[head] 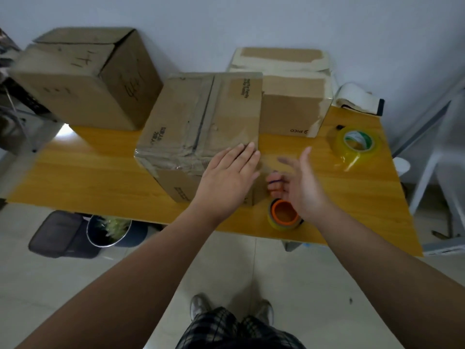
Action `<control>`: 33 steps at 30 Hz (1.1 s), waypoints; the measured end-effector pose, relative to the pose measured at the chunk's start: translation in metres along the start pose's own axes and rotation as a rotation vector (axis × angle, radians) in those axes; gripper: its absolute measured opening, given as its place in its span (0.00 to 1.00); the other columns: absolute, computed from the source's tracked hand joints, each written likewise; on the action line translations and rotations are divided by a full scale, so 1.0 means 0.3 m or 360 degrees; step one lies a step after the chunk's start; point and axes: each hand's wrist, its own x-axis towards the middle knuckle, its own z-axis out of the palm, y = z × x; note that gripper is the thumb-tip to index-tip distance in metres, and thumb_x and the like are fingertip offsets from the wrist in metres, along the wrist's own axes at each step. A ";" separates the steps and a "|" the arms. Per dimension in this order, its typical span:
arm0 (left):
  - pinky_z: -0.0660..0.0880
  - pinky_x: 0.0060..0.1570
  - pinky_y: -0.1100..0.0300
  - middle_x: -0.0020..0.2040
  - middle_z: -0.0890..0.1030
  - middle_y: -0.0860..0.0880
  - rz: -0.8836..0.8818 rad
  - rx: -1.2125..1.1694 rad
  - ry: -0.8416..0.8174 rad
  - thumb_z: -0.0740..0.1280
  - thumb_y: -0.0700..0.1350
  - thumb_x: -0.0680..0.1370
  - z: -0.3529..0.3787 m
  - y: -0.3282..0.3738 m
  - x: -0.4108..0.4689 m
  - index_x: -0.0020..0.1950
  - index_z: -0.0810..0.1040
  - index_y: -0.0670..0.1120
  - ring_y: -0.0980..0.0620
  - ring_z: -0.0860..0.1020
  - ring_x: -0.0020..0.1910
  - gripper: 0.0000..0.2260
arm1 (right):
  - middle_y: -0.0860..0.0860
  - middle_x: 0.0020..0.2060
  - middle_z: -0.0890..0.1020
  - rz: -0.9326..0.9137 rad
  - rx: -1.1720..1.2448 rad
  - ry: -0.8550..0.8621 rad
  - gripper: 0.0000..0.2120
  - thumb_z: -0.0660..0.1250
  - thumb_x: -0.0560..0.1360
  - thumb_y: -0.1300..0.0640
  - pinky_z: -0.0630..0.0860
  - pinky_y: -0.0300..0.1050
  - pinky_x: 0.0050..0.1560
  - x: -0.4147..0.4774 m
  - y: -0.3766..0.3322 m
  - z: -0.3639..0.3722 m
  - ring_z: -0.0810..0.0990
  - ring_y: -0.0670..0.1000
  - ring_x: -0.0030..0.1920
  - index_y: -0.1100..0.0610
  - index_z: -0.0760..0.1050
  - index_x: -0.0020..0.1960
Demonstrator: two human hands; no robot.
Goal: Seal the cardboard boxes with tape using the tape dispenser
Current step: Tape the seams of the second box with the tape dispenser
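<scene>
Pressing flat with straight fingers, the left grip [226, 177] rests on the near right corner of the brown, tape-wrinkled cardboard box [201, 122] mid-worktop [75, 172]. The right grip [304, 187] is blurred beside it, and I cannot tell whether it holds anything. The orange-cored tape dispenser [284, 214] lies near the worktop's front edge; it is probably light and rigid, best taken round its rim. The pale-taped tan rear box [289, 109] reads "PICO".

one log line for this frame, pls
left hand flat on middle box | right hand over tape dispenser, grip unclear | spare tape roll on table
</scene>
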 end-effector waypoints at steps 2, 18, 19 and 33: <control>0.68 0.64 0.52 0.66 0.75 0.44 0.0000 0.0004 -0.0009 0.53 0.50 0.80 -0.002 0.003 0.000 0.66 0.74 0.42 0.47 0.73 0.65 0.20 | 0.51 0.34 0.81 -0.0044 0.0072 -0.0047 0.33 0.59 0.66 0.28 0.76 0.42 0.34 -0.032 -0.035 0.049 0.79 0.49 0.34 0.49 0.71 0.61; 0.44 0.72 0.52 0.78 0.53 0.50 -0.0111 0.0175 -0.0261 0.54 0.52 0.81 -0.003 -0.084 -0.055 0.77 0.46 0.48 0.50 0.52 0.76 0.28 | 0.46 0.30 0.80 -0.0226 0.0152 0.0446 0.11 0.66 0.77 0.55 0.72 0.36 0.30 -0.004 0.095 0.201 0.76 0.42 0.28 0.48 0.70 0.58; 0.44 0.72 0.52 0.78 0.52 0.50 -0.0116 0.0166 -0.0263 0.54 0.51 0.81 -0.001 -0.083 -0.058 0.77 0.45 0.48 0.50 0.52 0.76 0.28 | 0.46 0.31 0.80 -0.0244 0.0097 0.0480 0.10 0.65 0.78 0.55 0.73 0.35 0.30 0.001 0.100 0.205 0.77 0.41 0.30 0.47 0.70 0.58; 0.43 0.72 0.53 0.78 0.52 0.50 -0.0144 0.0057 -0.0219 0.55 0.51 0.81 0.011 -0.080 -0.054 0.77 0.46 0.48 0.50 0.52 0.76 0.29 | 0.45 0.40 0.76 -0.0382 -0.0677 0.0674 0.10 0.65 0.78 0.57 0.73 0.37 0.38 0.023 0.182 0.152 0.78 0.47 0.41 0.53 0.70 0.58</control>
